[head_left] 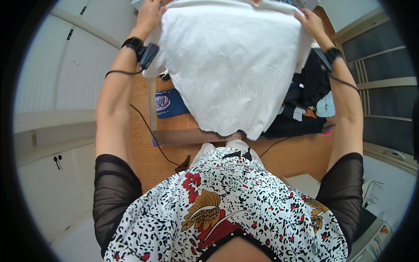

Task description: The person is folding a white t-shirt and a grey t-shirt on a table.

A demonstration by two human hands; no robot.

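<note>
A white garment [231,65] spreads between both hands at the top centre of the view, its upper edge drawn wide and its lower end narrowing toward the person's knees. Beside it on the right lies a heap of black clothes [312,85]; on the left, partly covered by its edge, is a navy folded cloth [174,105] with a pink print. The left hand [149,17] is closed on the garment's upper left corner, its fingertips partly out of view. The right hand [312,24] pinches the upper right corner, fingers bent. A light-blue cloth [325,106] lies by the black heap.
</note>
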